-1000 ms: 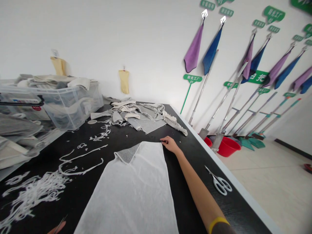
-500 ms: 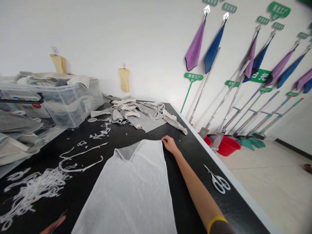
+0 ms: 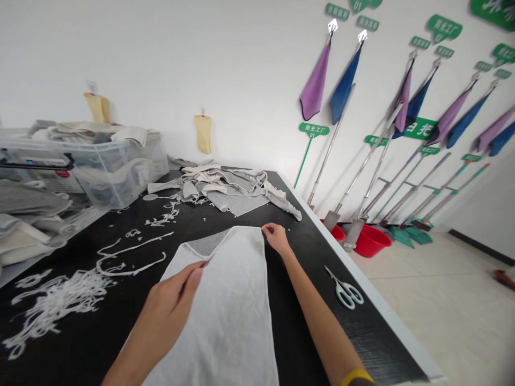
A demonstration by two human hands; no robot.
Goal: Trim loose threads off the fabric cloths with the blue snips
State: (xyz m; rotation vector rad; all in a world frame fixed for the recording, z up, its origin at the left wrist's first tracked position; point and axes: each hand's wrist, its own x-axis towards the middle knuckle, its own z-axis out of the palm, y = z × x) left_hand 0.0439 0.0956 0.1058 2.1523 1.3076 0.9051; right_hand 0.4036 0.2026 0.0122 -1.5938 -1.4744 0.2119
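A light grey knitted garment piece (image 3: 233, 300) lies flat before me, its V-shaped opening showing darker grey fabric (image 3: 207, 245) inside. My right hand (image 3: 277, 237) pinches the top right corner of this piece. Over its left side reaches my left hand (image 3: 173, 297), fingers closed, fingertips at the edge of the V. The thin dark tweezers seen in that hand earlier are mostly hidden by it; only a small dark tip shows at the fingertips. Scissors with pale handles (image 3: 345, 288) rest on the table to the right of my right forearm.
Loose white yarn scraps (image 3: 68, 300) are heaped on the black table (image 3: 137, 214) at left. Behind lies a pile of grey knit pieces (image 3: 233, 187). A clear plastic bin (image 3: 120, 177) full of fabric stands at back left. Red buckets (image 3: 372, 241) and mops stand beyond the table's right edge.
My left hand has come up from the lower left corner onto the garment piece at the V edge. My right hand stays at the corner. The view has shifted slightly.
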